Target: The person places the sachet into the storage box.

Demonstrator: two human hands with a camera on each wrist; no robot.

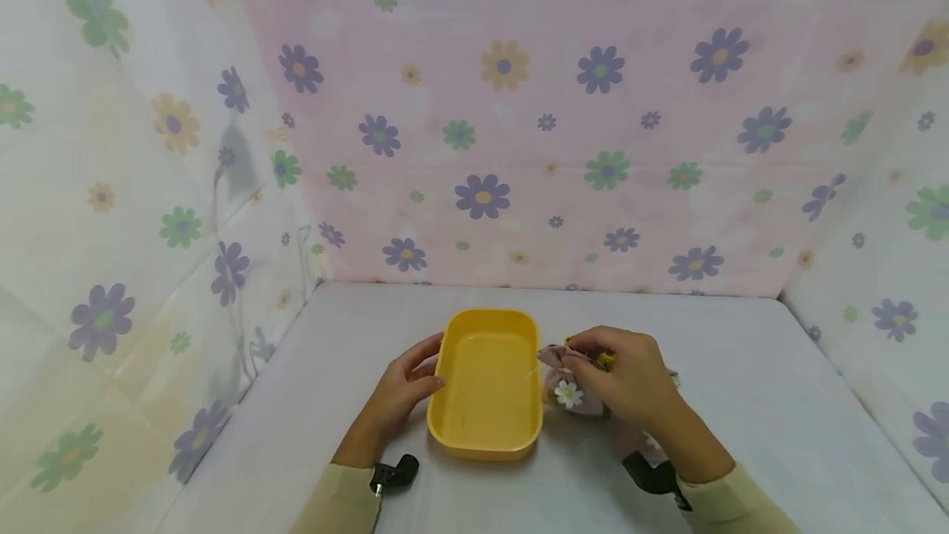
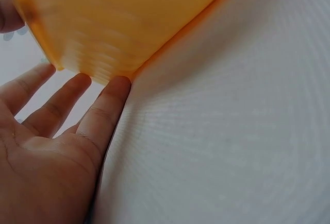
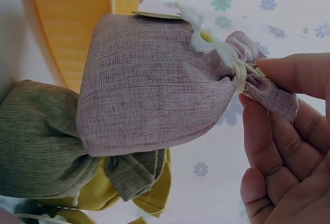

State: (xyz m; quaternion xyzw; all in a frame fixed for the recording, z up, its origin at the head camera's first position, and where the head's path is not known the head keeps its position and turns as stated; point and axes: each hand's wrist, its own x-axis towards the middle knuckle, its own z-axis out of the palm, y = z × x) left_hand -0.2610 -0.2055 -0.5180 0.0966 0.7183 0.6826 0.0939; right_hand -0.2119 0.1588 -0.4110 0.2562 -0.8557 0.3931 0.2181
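Observation:
A yellow plastic tray point(image 1: 489, 443) sits on the white table, with nothing in it. My left hand point(image 1: 404, 390) rests against the tray's left wall point(image 2: 103, 38), its fingers point(image 2: 105, 113) straight and touching the outside. Just right of the tray, my right hand point(image 1: 619, 373) pinches the tied neck of a pinkish-mauve cloth pouch point(image 3: 154, 85) with a white daisy on it point(image 1: 567, 393). An olive-green pouch point(image 3: 36, 141) and a yellow one point(image 3: 149, 193) lie beside it, mostly hidden under my hand in the head view.
Flowered cloth walls point(image 1: 504, 122) close in the table at the back and on both sides. Bare table surface point(image 1: 756, 402) stretches to the right of the pouches and in front of the tray.

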